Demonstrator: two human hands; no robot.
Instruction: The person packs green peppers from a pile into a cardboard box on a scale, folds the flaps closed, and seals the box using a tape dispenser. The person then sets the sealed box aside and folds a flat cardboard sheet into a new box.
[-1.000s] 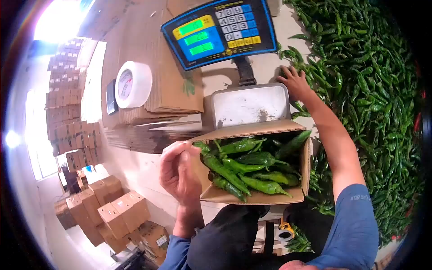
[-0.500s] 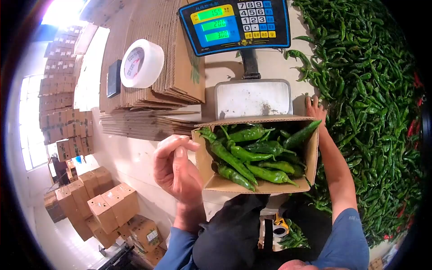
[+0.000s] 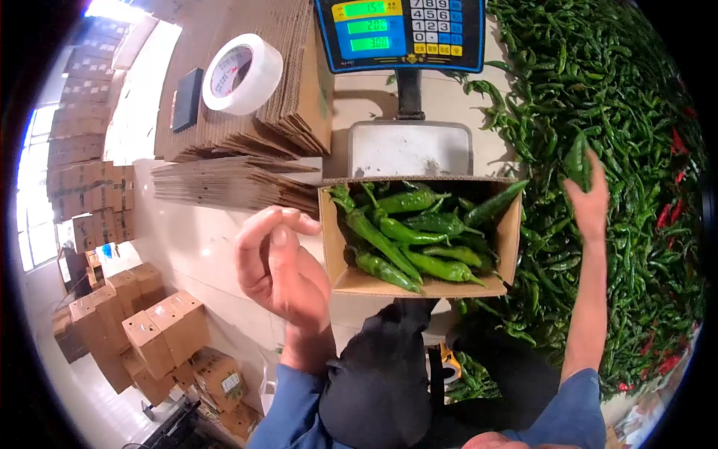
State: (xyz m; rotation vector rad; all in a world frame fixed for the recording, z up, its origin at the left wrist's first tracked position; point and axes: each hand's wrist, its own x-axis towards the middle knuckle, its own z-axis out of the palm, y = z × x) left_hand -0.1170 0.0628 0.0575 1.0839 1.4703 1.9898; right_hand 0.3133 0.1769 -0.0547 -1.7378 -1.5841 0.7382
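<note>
An open cardboard box (image 3: 508, 251) stands against the near side of the scale's pan (image 3: 407, 150), with several long green peppers (image 3: 407, 232) inside. My left hand (image 3: 280, 262) hovers just left of the box, its fingers curled in toward the thumb; I see nothing in it. Over the big heap of green peppers (image 3: 628, 247) on the right, my right hand (image 3: 589, 200) grips a dark green pepper (image 3: 576, 162) between thumb and fingers. Part of that pepper is hidden by the hand.
Beyond the pan rises the scale's lit display (image 3: 404, 34). Flattened cardboard (image 3: 299, 97) is stacked at left, bearing a tape roll (image 3: 243, 73) and a dark flat block (image 3: 187, 99). Packed boxes (image 3: 168, 333) stand lower left. Red peppers (image 3: 673, 213) show at the heap's far right.
My right hand has moved from the heap's left edge, beside the scale, rightward over the heap and now has a pepper. The left hand remains beside the box. The view has shifted slightly.
</note>
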